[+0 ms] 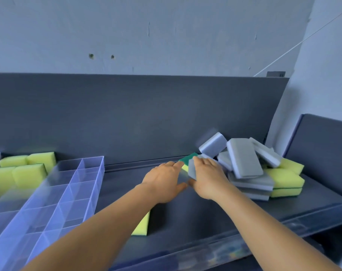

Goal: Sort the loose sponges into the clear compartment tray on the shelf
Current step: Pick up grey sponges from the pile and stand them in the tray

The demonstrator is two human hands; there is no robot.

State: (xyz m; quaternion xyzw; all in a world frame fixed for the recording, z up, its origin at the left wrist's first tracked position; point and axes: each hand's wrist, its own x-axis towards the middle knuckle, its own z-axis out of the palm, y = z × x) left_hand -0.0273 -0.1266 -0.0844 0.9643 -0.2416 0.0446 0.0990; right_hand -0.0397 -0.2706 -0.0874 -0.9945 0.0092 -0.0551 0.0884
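Head view. One clear plastic tray (49,200) with rectangular compartments is seen at the shelf's (185,208) left end. About seven grey block sponges (244,159) are heaped at the right end, over roughly three yellow sponges (285,178). A grey sponge (192,170) is gripped by the right hand (209,178). A green-topped sponge (187,158) is touched by the left hand (164,180), fingers extended. Four yellow foam blocks (23,169) are noted far left.
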